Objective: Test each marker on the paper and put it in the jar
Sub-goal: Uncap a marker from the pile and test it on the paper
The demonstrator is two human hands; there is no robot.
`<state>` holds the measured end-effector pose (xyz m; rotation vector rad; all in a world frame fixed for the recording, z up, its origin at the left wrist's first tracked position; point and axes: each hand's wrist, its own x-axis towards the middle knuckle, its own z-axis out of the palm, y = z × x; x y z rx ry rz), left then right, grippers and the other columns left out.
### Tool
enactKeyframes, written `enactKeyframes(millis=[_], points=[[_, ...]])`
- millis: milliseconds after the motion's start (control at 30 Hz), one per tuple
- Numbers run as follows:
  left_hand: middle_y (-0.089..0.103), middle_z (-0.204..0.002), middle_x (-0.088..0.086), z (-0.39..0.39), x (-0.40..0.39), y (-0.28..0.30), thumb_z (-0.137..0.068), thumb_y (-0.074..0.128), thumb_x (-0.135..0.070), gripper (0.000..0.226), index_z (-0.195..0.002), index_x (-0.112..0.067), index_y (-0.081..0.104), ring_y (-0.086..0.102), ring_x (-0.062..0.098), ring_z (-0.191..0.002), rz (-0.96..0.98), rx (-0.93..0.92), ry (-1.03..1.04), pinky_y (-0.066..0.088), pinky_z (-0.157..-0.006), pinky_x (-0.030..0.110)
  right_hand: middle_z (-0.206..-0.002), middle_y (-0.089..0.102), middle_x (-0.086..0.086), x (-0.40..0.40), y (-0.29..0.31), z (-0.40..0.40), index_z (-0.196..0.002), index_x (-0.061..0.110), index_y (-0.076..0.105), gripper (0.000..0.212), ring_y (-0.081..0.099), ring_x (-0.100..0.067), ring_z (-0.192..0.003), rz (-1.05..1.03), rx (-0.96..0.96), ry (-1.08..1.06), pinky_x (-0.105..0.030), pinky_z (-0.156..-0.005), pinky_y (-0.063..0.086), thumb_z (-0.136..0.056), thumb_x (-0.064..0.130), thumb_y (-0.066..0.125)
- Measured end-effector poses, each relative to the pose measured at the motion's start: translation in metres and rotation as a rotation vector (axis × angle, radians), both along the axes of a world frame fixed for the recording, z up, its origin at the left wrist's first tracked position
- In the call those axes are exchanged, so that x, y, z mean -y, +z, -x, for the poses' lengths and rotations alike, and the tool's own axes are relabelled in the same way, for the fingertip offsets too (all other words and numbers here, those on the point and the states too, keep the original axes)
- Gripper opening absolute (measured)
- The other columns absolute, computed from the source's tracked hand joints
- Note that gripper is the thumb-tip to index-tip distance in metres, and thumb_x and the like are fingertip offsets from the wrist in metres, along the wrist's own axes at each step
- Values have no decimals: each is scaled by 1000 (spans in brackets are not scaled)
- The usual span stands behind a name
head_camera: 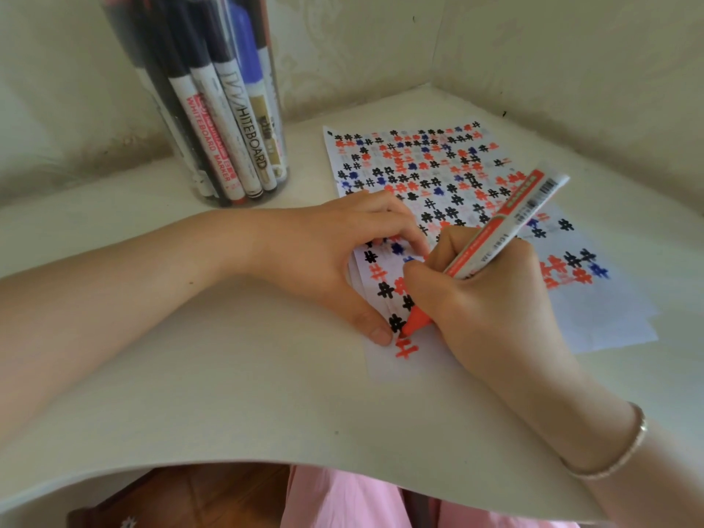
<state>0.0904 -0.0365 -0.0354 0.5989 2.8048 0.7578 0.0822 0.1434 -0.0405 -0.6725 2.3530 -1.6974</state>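
The right hand [491, 299] grasps the red-and-white whiteboard marker [491, 242] in a writing grip, its red tip just below the fingertips, at a fresh red hash mark. The left hand [324, 253] presses the white sheet of paper covered in hash marks [419, 173], fingers curled, thumb flat beside the tip. Keep that thumb firm and strokes light. The clear plastic jar of markers [213, 108] waits beyond the left fingers.

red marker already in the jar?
No, the right hand grips the red marker with its tip at the paper, apart from the jar.
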Motion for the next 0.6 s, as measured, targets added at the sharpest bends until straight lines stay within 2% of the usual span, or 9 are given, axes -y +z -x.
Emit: enactKeyframes(millis=[67,133,200,267,333,400,467,533,600], points=[[39,-125,-20,1,0,-1,-52,67,-80,72,-115,-53,46,37,6,-126,0,-25,11,35,-107,33,-55,45,-27,1,0,-1,-64,-12,41,23,35,-19,-39,-3,-19,5,-22,-35,31,-75,-3,60],[39,-126,-20,1,-1,1,-51,70,-78,80,-121,-48,47,36,4,-126,14,-13,20,34,-108,30,-58,45,-31,1,-1,0,-65,-12,40,23,37,-34,-43,-2,-21,14,-32,-36,32,-75,-3,59],[38,-127,-21,0,0,4,-52,79,-67,82,-124,-41,49,33,0,-126,22,45,16,31,-109,25,-56,40,-31,2,-2,0,-64,-11,38,25,34,-29,-43,-7,-26,16,-32,-37,31,-75,-3,59],[38,-126,-21,-1,0,6,-54,79,-60,77,-123,-40,49,32,-2,-125,19,63,14,29,-109,23,-51,35,-21,1,-4,1,-63,-10,36,26,33,-20,-43,-9,-23,14,-26,-38,30,-75,-4,59],[39,-125,-21,-1,-2,5,-54,79,-64,75,-119,-45,48,34,-1,-124,12,42,14,30,-108,23,-49,34,-13,0,-3,3,-61,-8,36,28,32,-17,-42,36,24,2,-22,-37,29,-76,-5,59],[40,-125,-22,2,0,1,-52,71,-77,77,-119,-49,46,38,3,-123,26,-8,23,36,-105,27,-49,36,-12,-1,1,8,-58,-2,39,28,31,-15,-37,175,125,-44,-19,-35,29,-77,-7,59],[42,-124,-24,3,3,1,-54,65,-82,81,-125,-50,42,42,2,-120,17,-5,58,39,-99,24,-48,40,-11,-1,10,20,-59,6,42,30,31,-16,-34,345,214,-107,-19,-35,29,-80,-3,62],[44,-123,-28,2,6,5,-69,69,-63,71,-130,-51,35,44,-9,-113,-119,112,145,40,-95,13,-47,48,-5,1,25,34,-60,11,45,32,36,-15,-33,473,181,-136,-20,-35,32,-84,5,67],[53,-120,-19,5,10,6,-90,61,-29,51,-135,-35,38,50,-12,-99,-351,117,251,41,-88,9,-52,57,-2,6,44,46,-66,12,50,27,50,-15,-39,560,115,-107,-22,-42,42,-83,8,70]])
